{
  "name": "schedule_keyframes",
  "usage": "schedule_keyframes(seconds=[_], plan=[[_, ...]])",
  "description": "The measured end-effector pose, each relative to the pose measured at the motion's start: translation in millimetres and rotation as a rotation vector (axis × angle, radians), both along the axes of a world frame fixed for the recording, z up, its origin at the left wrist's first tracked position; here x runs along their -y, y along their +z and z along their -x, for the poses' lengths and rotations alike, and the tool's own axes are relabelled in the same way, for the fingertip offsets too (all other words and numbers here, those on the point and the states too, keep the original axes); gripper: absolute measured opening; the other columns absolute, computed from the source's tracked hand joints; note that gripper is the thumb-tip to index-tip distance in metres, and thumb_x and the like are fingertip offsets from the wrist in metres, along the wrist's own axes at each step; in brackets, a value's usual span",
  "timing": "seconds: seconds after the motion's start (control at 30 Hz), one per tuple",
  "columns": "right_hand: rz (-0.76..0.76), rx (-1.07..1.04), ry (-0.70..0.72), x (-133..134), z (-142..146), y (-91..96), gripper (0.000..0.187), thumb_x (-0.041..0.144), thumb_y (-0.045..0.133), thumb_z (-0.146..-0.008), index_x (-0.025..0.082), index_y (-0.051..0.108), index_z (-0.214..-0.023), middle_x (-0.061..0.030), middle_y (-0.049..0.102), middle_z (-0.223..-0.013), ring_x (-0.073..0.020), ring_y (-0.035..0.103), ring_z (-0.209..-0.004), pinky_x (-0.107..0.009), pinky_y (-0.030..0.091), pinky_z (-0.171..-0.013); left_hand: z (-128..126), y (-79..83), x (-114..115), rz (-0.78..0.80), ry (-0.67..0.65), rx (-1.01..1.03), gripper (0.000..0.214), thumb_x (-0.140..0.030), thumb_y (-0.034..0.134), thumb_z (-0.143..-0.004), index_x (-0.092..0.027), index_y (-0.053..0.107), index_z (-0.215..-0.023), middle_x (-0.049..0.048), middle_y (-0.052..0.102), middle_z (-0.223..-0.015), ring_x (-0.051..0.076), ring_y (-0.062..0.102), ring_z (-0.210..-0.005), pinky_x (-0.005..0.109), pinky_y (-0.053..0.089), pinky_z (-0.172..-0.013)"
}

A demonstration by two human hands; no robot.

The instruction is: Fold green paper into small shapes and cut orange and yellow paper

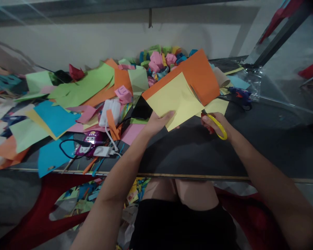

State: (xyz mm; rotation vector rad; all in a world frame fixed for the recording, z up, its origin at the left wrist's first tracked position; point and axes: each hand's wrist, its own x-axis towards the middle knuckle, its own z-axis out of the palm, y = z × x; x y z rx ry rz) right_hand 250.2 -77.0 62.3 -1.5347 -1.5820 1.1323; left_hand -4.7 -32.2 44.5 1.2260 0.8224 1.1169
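Note:
My left hand (160, 122) grips a sheet of yellow paper (176, 99) at its near left edge, thumb on top and fingers underneath. In my right hand (215, 123) is a pair of scissors (221, 129) with yellow and red handles. The scissors' blades meet the right side of the yellow sheet; how far apart they are I cannot tell. Behind and partly under that sheet lies orange paper (208, 81). Another yellow piece (219, 105) shows beyond my right hand.
Folded paper pieces (156, 60) are heaped against the wall. Coloured sheets (54, 118) cover the table's left side, with a purple power strip (91, 142), cables and a white charger (109, 111). A dark phone-like object (141, 109) lies near my left hand. Scraps litter the floor.

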Motion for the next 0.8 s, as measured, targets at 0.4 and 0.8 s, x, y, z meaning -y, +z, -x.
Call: schedule_keyframes(seconds=[0.4,0.8], plan=[[-0.048,0.047,-0.054,2.2,5.1,5.0,0.069,0.088,0.065,-0.068,0.020,0.057,-0.064,-0.0006,0.053,-0.054,-0.0097,0.046,-0.041,-0.025,0.041,-0.034,0.0,-2.0,-0.7,-0.002,-0.023,0.040,0.066,-0.045,0.083,-0.078,-0.020,0.054,-0.131,0.0070,0.074,-0.090,0.018,0.071,-0.061,0.026,0.058,-0.048],[-0.055,0.097,-0.064,2.6,5.5,5.7,0.069,0.087,0.061,-0.073,0.020,0.052,-0.058,-0.0001,0.050,-0.049,-0.0089,0.045,-0.036,-0.025,0.038,-0.033,0.3,-3.6,-1.0,-0.002,-0.017,0.041,0.076,-0.046,0.082,-0.078,-0.020,0.048,-0.141,0.0069,0.073,-0.096,0.017,0.069,-0.057,0.029,0.057,-0.045]])
